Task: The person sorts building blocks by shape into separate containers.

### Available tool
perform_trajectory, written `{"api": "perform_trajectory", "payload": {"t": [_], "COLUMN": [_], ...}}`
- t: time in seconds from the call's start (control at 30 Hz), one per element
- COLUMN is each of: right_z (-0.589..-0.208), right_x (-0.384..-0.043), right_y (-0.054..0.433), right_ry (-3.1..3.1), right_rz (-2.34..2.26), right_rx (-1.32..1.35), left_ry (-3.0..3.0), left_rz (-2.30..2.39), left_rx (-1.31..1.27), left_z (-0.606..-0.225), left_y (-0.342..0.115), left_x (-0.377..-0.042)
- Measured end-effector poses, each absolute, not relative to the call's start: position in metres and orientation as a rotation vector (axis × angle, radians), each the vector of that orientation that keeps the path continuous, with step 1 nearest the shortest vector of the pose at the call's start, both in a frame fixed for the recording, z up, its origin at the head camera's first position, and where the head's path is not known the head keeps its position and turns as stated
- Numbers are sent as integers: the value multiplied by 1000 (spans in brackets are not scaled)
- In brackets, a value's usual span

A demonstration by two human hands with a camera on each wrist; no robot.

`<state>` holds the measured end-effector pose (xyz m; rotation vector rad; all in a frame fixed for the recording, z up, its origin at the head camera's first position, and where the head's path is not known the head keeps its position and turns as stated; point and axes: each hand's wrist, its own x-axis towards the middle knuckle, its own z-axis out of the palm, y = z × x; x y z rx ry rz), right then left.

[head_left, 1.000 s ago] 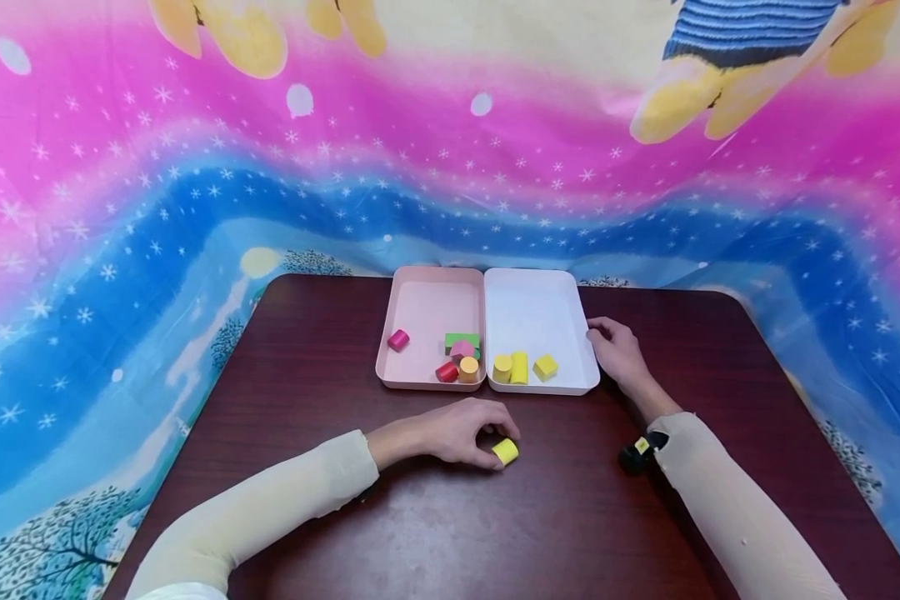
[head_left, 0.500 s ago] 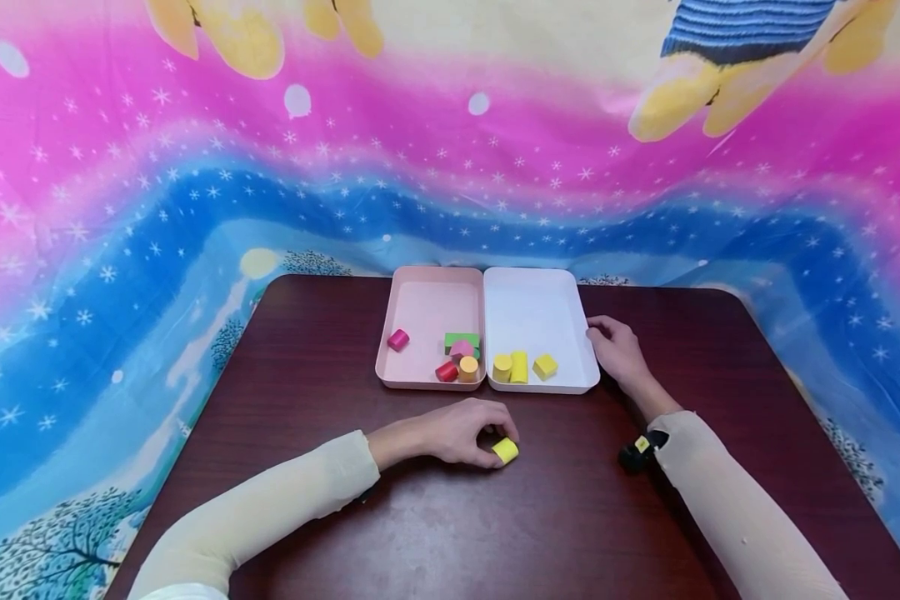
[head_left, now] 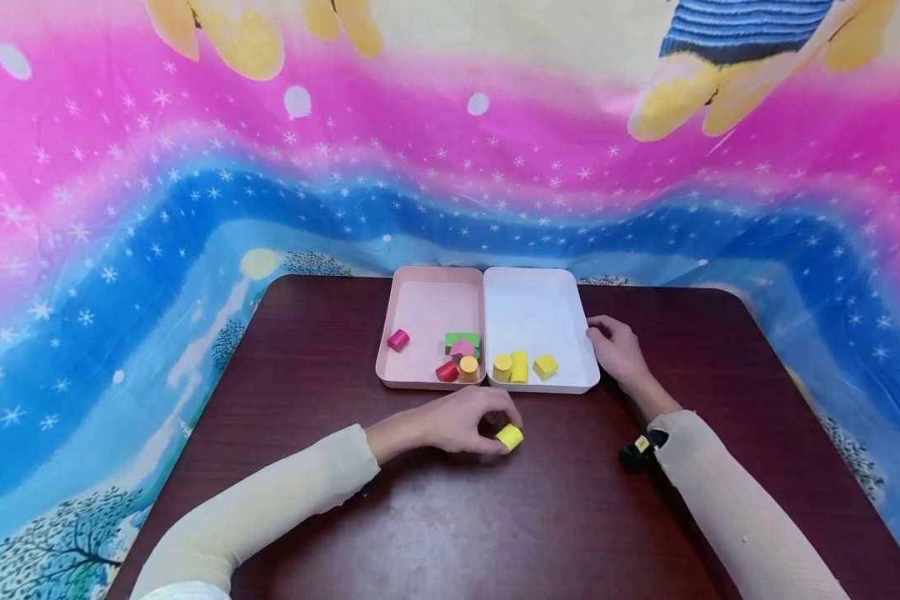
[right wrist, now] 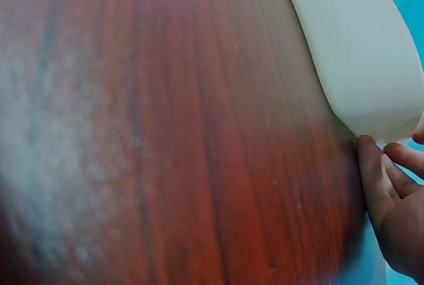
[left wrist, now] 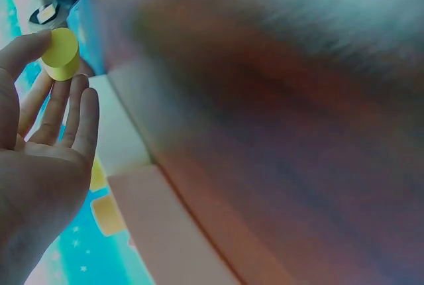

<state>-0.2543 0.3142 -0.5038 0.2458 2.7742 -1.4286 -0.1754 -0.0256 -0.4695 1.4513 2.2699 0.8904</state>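
Note:
My left hand [head_left: 459, 419] pinches a yellow cylinder block [head_left: 509, 437] between thumb and fingertips, in front of the two trays. In the left wrist view the block's round end [left wrist: 61, 48] faces the camera and the other fingers spread loosely below it. My right hand [head_left: 621, 354] rests at the right side of the white tray [head_left: 537, 292], thumb and fingers at its outer wall. Several yellow blocks lie in that tray: an upright cylinder [head_left: 502, 367], a longer piece [head_left: 520, 367] and a cube-like block [head_left: 545, 367].
A pink tray [head_left: 438, 296] adjoins the white one on the left. It holds a magenta block [head_left: 398, 340], a red cylinder [head_left: 447, 372], an orange cylinder [head_left: 468, 369], a green block [head_left: 453, 339] and a pink piece [head_left: 462, 348]. Behind the dark table [head_left: 570, 517] hangs a patterned cloth [head_left: 420, 167].
During the last half second my left hand has raised the yellow cylinder slightly and moved it a little toward the trays. My right hand has stayed at the white tray's side.

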Motion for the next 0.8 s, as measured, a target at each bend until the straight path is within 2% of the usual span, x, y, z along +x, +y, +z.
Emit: {"api": "perform_trajectory", "payload": {"t": [0.4,0.8], "right_z": [-502,-498], "right_x": [-255,-255], "right_y": [315,316], "right_ry": [2769,2685], "right_rz": [-1432,-1498], "right_rx": [247,252], "left_ry": [2279,2295], "left_rz": [1130,1172], "left_rx": [1391,1323], "left_z": [-442,-435], "left_y": [-13,-4], "left_x": [-193,-198]}}
